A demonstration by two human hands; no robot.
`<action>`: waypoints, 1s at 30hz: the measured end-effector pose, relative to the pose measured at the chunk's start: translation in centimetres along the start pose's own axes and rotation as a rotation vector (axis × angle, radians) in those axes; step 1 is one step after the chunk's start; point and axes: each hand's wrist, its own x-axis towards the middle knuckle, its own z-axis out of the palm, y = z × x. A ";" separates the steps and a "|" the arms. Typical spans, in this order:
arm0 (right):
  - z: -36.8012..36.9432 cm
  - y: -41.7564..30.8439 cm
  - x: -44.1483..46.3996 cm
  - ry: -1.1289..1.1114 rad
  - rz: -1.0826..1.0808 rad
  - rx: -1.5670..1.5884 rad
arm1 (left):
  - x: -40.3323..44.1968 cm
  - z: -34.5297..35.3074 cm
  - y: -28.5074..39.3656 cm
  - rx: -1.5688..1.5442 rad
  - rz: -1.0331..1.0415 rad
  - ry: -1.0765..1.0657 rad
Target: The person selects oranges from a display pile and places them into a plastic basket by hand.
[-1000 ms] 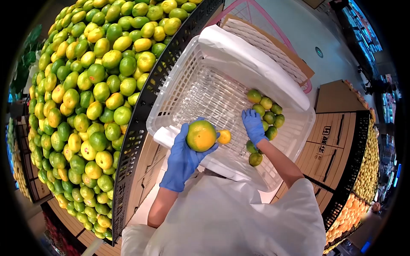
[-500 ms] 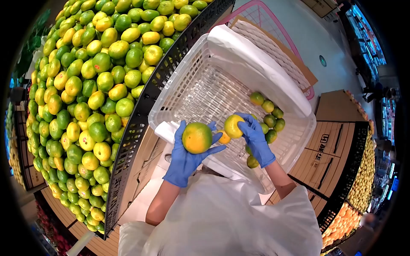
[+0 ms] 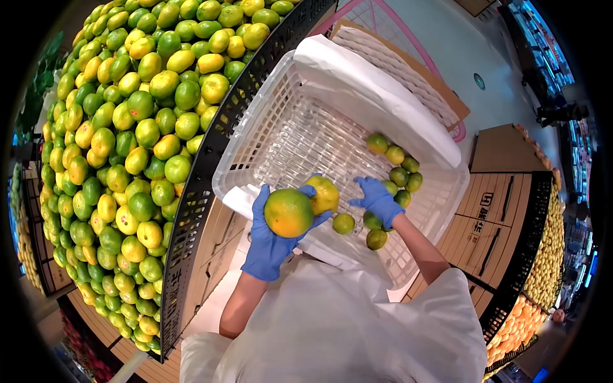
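Note:
My left hand (image 3: pixel 271 246), in a blue glove, holds a large green-orange citrus fruit (image 3: pixel 288 212) over the near left rim of the white plastic basket (image 3: pixel 255 137). A yellower fruit (image 3: pixel 324 195) sits against its fingertips. My right hand (image 3: pixel 378 201), also gloved in blue, is over the basket with its fingers apart and nothing between them. A small green fruit (image 3: pixel 343 223) lies between the two hands. Several green fruits (image 3: pixel 399 177) lie along the basket's right side, some of them beside my right hand. White padding (image 3: pixel 383 102) covers the far rim.
A large heap of green and yellow citrus (image 3: pixel 121 172) fills the left, edged by a black slotted rail (image 3: pixel 207 159). Behind the basket is a pink wire frame (image 3: pixel 408 35). Wood-patterned display panels (image 3: pixel 476 223) and piled orange fruit (image 3: pixel 517 325) stand right.
My right hand has let go of the yellow fruit, now at my left fingertips, and moved back right with its fingers apart. A green fruit now shows between the hands.

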 end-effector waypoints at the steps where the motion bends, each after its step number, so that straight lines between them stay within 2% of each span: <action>1: 0.9 0.0 -0.5 -0.146 -0.055 0.015 | -0.2 -0.2 0.1 0.021 0.035 -0.007; 2: 1.8 0.0 -0.8 -0.154 -0.063 0.015 | -0.5 -0.4 0.3 0.042 0.071 -0.010; 4: 3.1 -0.3 -1.2 -0.438 -0.033 0.287 | -1.1 -0.1 0.5 0.047 0.114 0.037; 5: 3.8 -0.6 -1.3 -0.443 -0.040 0.285 | -1.4 0.1 0.6 0.055 0.147 0.080; 7: 5.3 -1.3 -1.7 -0.539 0.098 0.158 | -1.8 -0.1 0.9 0.030 0.171 0.091; 11: 8.8 -0.8 -3.1 -0.426 0.172 0.143 | -2.7 0.4 1.3 -0.024 0.205 0.093; 14: 7.1 -0.7 -3.5 -0.357 0.163 0.166 | -3.7 0.0 1.7 -0.029 0.264 0.040; 16: 1.1 -2.5 -3.9 -0.539 0.350 0.512 | -4.7 -0.1 2.2 -0.038 0.303 0.023; 17: -0.8 -3.6 -4.2 -0.548 0.346 0.499 | -5.4 -0.3 2.4 -0.047 0.329 0.013; 19: -4.1 -5.4 -4.7 -0.439 0.424 1.096 | -6.4 -1.3 2.6 -0.122 0.369 -0.026; 20: -5.5 -6.3 -4.5 -0.443 0.419 1.082 | -7.0 -1.5 3.1 -0.151 0.389 -0.002; 22: -7.7 -8.6 -3.7 -0.658 0.286 1.575 | -8.2 -1.5 3.7 -0.188 0.421 0.013; 23: -8.3 -10.1 -3.2 -0.670 0.275 1.557 | -8.9 -1.6 3.9 -0.180 0.459 0.018; 25: -8.9 -13.9 -2.2 -0.713 0.285 1.737 | -10.5 -2.0 4.6 -0.197 0.497 -0.018; 28: -9.7 -19.4 -1.1 -0.838 0.242 1.684 | -13.3 -3.1 5.0 -0.168 0.643 -0.037; 29: -9.5 -20.9 -0.8 -0.920 0.156 1.682 | -14.4 -3.2 5.2 -0.160 0.694 -0.043; 30: -9.5 -22.9 -0.8 -0.950 0.141 1.654 | -15.9 -2.8 5.6 -0.231 0.679 -0.084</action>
